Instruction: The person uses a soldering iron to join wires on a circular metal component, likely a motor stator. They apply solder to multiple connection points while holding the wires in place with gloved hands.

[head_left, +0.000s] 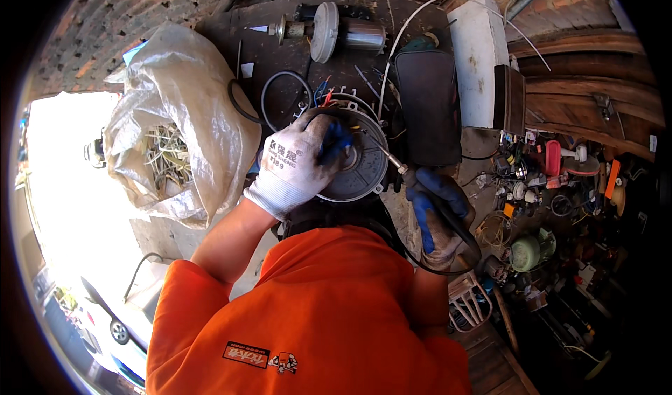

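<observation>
Your left hand [297, 164] rests on the motor housing [357, 160]; the plastic sack [178, 122] lies at nine o'clock, the rotor [329, 31] at twelve, your right hand [437, 216] at four.
</observation>
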Demonstrator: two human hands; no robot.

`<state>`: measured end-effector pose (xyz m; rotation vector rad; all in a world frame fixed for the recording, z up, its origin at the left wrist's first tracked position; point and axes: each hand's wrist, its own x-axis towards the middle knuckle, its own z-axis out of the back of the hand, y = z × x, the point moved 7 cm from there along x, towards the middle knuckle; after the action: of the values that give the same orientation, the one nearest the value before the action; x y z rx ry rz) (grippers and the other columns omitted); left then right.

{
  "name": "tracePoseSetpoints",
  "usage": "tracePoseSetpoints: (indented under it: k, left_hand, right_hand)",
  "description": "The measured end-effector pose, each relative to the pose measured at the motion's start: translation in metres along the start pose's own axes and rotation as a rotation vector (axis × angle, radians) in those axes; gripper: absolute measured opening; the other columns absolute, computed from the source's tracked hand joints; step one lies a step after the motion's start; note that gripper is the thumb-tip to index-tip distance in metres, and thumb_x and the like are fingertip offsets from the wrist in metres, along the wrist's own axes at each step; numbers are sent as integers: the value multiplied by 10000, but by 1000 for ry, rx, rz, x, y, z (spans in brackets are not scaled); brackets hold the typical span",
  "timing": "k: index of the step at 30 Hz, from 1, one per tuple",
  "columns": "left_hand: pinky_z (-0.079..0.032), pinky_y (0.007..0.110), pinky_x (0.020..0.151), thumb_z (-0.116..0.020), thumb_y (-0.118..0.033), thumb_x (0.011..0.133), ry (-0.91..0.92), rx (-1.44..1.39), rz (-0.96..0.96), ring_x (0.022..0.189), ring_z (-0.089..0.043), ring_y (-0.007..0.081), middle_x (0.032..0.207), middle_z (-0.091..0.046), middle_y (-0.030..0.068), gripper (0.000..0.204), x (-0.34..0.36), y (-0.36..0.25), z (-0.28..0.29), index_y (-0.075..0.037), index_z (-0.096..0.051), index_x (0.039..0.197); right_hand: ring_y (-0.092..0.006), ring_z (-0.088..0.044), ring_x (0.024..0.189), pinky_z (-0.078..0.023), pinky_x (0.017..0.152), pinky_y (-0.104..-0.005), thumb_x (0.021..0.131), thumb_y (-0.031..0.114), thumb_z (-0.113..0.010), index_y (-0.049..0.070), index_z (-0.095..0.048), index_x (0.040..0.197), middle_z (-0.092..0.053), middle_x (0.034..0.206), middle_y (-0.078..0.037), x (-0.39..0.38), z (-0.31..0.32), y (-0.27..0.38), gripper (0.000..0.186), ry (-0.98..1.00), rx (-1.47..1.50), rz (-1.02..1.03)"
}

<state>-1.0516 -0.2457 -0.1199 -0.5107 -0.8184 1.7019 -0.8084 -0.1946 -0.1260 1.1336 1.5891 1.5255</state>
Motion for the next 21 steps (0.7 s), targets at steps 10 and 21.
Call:
tracePoseSetpoints:
  k: [10, 21]
  left_hand:
    - [-565, 412, 706, -776, -124, 734, 6, 22, 7, 851, -682, 402, 1019, -662, 202, 393, 2, 0, 0, 1, -636, 1079]
    - [-573, 423, 720, -759, -174, 776, 4, 52, 10, 868, -687, 392, 1054, -664, 195, 387, 1, 2, -3, -6, -632, 1100]
  right_hand:
    - [-268, -710, 1007, -591, 884, -359, 860, 40, -749, -72, -630, 1135, -675, 1126, -207, 3, -1, -3, 320, 17, 4, 9]
    - [-235, -708, 985, -589, 865, -331, 842, 60, -764, -70, -626, 1119, -674, 1132, -199, -2, 5, -7, 335, 8, -81, -40]
